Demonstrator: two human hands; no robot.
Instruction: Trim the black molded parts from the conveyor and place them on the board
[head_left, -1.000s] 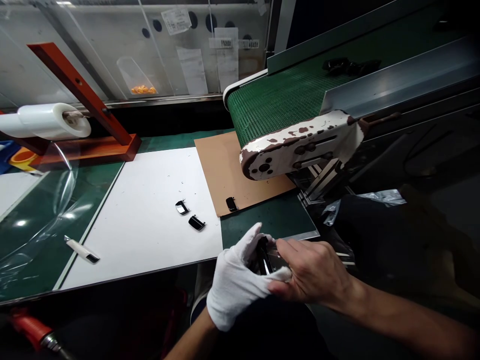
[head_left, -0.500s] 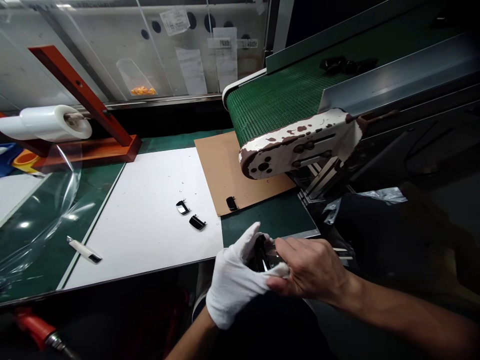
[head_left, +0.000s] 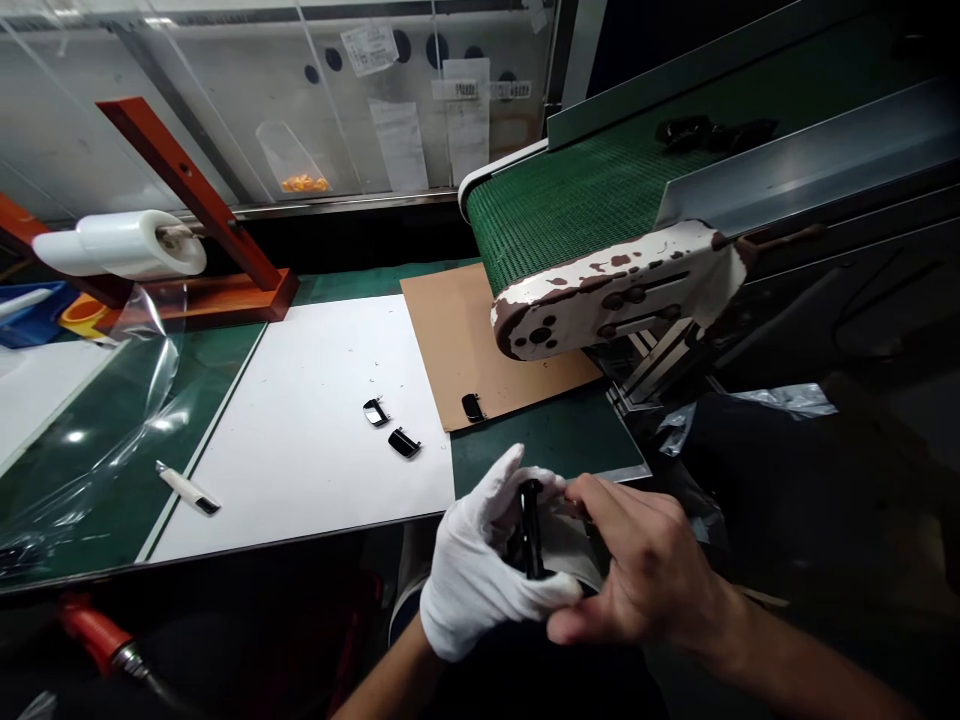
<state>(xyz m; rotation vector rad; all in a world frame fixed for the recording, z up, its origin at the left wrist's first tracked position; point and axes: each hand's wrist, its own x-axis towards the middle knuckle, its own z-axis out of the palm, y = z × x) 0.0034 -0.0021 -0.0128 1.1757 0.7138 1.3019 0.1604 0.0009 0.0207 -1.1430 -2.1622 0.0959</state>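
A sheet of paper point(head_left: 300, 430) lies on the desk point(head_left: 517, 445), with cardboard point(head_left: 450, 310) along its right side. Two parts point(head_left: 405, 443) sit near the paper's right edge; a third part point(head_left: 472, 407) sits on the cardboard's near edge. The conveyor point(head_left: 570, 210) ends above the cardboard. A knife point(head_left: 187, 488) crosses the paper's left edge. Behind it, a stand point(head_left: 247, 300) carries a roll point(head_left: 120, 245). Before the desk, the left hand point(head_left: 487, 570) surrounds another part point(head_left: 532, 530), left of the right hand point(head_left: 649, 560).

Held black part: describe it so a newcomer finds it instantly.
Start at the green conveyor, then look below its near end to the white-gloved left hand. Inside that hand's curl, the held black part shows as a narrow dark bar. Unlike the three black pieces lying left of it, it is held.
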